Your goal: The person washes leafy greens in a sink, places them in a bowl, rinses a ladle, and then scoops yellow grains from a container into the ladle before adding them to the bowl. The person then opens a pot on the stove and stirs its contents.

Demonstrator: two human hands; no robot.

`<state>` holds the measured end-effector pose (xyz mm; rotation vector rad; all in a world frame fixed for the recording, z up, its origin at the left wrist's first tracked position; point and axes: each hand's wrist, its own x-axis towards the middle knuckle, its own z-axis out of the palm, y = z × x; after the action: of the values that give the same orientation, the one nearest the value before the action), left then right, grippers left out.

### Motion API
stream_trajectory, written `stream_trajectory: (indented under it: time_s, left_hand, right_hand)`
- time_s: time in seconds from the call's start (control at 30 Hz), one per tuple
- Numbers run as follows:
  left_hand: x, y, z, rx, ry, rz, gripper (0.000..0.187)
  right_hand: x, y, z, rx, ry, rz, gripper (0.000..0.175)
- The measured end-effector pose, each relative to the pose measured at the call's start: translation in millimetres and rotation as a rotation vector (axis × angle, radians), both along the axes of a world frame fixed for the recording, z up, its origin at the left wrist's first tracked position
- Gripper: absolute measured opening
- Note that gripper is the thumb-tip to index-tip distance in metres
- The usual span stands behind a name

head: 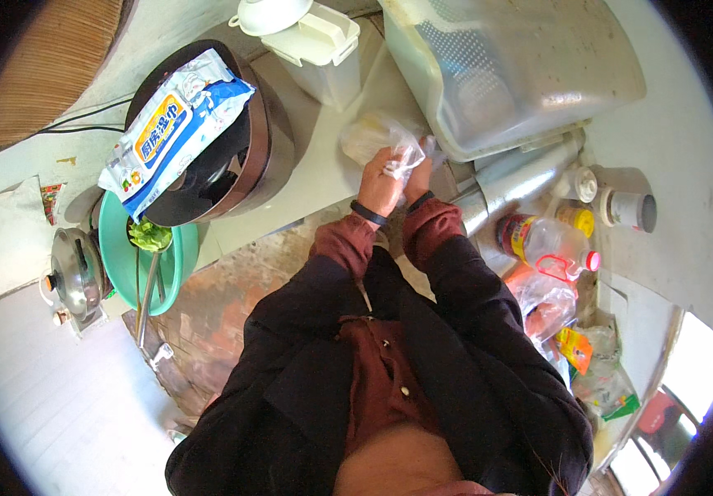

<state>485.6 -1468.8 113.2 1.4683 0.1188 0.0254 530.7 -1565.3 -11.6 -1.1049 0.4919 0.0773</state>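
A clear plastic bag [369, 135] with something pale inside rests on the light countertop in front of me. My left hand [383, 186] is closed on the gathered neck of the bag. My right hand [418, 177] is beside it, close against the bag's upper edge; its fingers are partly hidden behind the left hand and the plastic. Left of the bag stands a round dark cooker [263, 155] with a packet of kitchen wipes [176, 130] on top. Behind the bag is a lidded white plastic container [325, 68].
A large translucent bin [536, 80] stands at the right back. Along the right lie a foil-like roll [530, 180], jars and a plastic oil bottle [548, 242]. On the left are a green basin [189, 260], a ladle with leafy greens [150, 237] and a lidded metal pot [74, 273].
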Motion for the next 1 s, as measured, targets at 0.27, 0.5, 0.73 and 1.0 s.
stream_trajectory:
  time_s: [0.27,0.5,0.73,1.0]
  left_hand:
    - [-6.2,35.1,14.9,-0.027,0.122,0.072,0.022]
    - [-7.0,69.7,29.5,-0.056,0.148,0.224,0.023]
    - [-8.8,72.5,42.1,-0.222,0.126,0.308,0.033]
    - [-15.9,94.1,-2.0,-0.18,0.448,0.428,0.041]
  right_hand:
    - [-18.6,32.8,61.5,-0.192,0.154,0.196,0.031]
    - [-22.1,24.2,75.9,-0.285,0.148,0.236,0.048]
    - [-11.2,4.7,90.7,-0.999,-0.22,0.237,0.049]
    - [-21.6,16.0,114.4,-0.607,-0.035,0.226,0.045]
